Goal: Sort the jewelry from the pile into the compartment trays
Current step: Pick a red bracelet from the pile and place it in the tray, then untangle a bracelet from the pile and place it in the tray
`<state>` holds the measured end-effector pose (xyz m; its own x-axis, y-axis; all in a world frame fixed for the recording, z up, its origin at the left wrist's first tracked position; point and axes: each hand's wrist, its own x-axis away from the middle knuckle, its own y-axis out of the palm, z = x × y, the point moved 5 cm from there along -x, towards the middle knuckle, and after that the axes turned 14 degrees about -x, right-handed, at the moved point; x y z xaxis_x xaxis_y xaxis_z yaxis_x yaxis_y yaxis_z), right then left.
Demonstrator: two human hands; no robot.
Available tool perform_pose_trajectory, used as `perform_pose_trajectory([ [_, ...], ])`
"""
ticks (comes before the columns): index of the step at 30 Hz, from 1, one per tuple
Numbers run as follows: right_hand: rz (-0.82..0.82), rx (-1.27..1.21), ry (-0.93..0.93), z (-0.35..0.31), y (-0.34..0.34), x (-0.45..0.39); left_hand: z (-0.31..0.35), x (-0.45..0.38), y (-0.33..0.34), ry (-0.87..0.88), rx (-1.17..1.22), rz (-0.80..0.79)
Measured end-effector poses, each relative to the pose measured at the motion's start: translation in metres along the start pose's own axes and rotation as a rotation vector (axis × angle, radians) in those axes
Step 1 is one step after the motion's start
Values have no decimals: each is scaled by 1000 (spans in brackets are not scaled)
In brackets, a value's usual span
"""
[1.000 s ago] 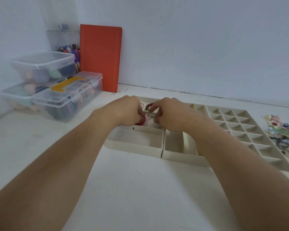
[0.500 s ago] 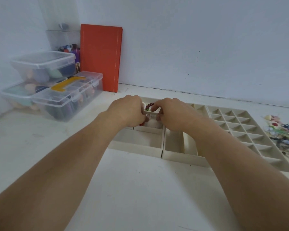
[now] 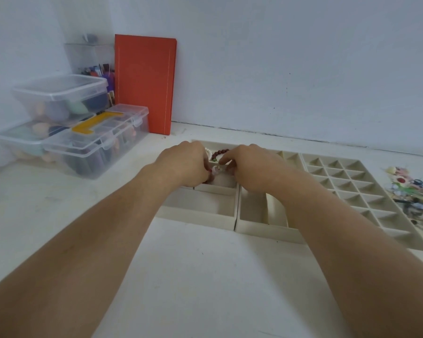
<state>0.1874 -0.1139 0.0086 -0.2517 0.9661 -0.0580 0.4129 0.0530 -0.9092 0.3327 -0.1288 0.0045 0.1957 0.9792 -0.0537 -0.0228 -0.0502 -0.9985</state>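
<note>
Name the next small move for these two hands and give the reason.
Probably lower and let go: both the left hand and right hand pinch a small pale piece just above a compartment of the left tray, beside the dark bead bracelet. The jewelry pile waits.

1. A home craft or hobby corner: a plain white worktop point(image 3: 205, 276) set against a bare white wall.
2. Left of the orange folder point(image 3: 145, 84), stacked clear storage boxes point(image 3: 66, 123) hold colourful supplies.
</note>
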Motion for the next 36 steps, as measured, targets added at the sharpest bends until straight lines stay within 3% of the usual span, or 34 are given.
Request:
perform_pose_trajectory([
  [11,-33,63,0,-1,-1,2,-18,-5,-13,-81,53,100],
  [21,166,-159,-39,17,-77,55,3,21,-43,-124,195,335],
  [30,321,-184,149,146,-150,143,146,15,-47,165,231,221],
  [36,434,-186,324,256,-170,209,304,30,-25,423,341,104],
])
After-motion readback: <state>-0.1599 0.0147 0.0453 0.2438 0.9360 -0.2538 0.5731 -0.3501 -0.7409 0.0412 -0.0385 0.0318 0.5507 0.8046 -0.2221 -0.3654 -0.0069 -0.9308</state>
